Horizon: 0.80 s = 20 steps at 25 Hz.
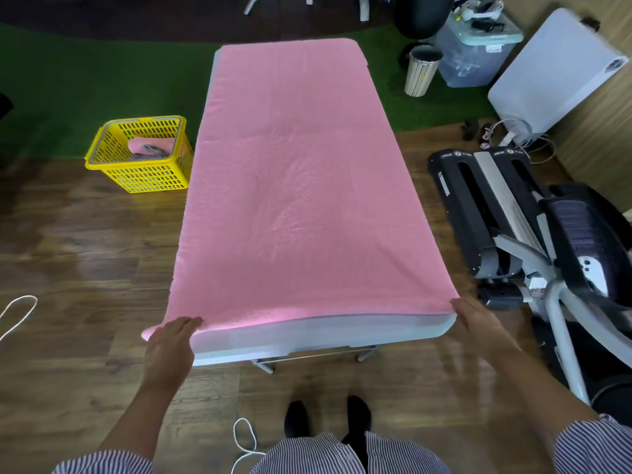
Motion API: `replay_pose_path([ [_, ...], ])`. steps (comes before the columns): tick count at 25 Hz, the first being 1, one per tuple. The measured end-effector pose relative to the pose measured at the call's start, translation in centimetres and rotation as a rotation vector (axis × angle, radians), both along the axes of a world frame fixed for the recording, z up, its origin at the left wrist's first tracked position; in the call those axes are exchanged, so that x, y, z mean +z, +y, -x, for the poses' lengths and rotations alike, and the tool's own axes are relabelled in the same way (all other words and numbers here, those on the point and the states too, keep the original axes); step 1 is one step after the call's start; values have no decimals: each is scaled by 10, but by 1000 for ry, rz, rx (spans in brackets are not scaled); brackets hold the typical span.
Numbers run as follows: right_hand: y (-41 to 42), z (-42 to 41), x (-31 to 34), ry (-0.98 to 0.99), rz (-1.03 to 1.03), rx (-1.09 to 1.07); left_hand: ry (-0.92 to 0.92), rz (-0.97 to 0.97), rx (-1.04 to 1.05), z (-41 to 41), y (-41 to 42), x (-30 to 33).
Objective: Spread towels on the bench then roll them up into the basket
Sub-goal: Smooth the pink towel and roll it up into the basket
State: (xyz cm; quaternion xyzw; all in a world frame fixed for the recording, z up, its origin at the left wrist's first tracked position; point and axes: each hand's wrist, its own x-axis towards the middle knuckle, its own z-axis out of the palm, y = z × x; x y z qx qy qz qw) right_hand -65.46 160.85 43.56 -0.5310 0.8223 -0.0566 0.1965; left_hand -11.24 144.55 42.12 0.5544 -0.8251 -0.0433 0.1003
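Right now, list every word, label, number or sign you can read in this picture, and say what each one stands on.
"STEP": white letters, seen upside down, on the far end of the left black foot rail of the grey exercise machine.
"STEP": the same on its right rail.
White sticker on the left rail's side: too small to read.
Label on the clear plastic storage box: blurred.
Pink towel, yellow plastic basket: no text.

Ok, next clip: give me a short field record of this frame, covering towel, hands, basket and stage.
towel: pink towel lies spread flat along the bench
left hand: left hand at the near left corner, fingers straight
right hand: right hand at the near right corner, grip unclear
basket: yellow basket on the floor left of the bench, holding towels
stage: spread, rolling not yet started
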Motion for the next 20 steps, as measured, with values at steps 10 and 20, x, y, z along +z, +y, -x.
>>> replay_pose_path([
  [10, -15, -19, 8, 18, 24, 11, -16, 152, 100, 17, 5, 18],
  [20, -26, -52, 3, -159, 182, 117, -82, 61, -79, 22, 6, 4],
])
